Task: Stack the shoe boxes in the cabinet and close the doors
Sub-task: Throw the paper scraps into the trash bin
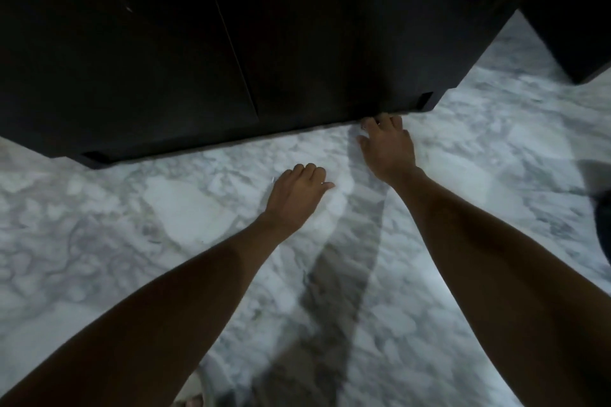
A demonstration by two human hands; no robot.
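Cabinet [198, 43] doors appear closed. Right hand [386, 145], fingers straight, touches the door's lower edge; left hand [297, 192] loosely curled, empty. Next: confirm latch.

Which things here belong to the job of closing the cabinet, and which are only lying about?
Job:
- cabinet, dark, both doors look shut
- right door
- right hand, fingertips at that door's bottom edge
- left hand, loosely curled above the floor, holding nothing

Lying about:
- marble floor
- sandal, bottom edge
- dark furniture, upper right
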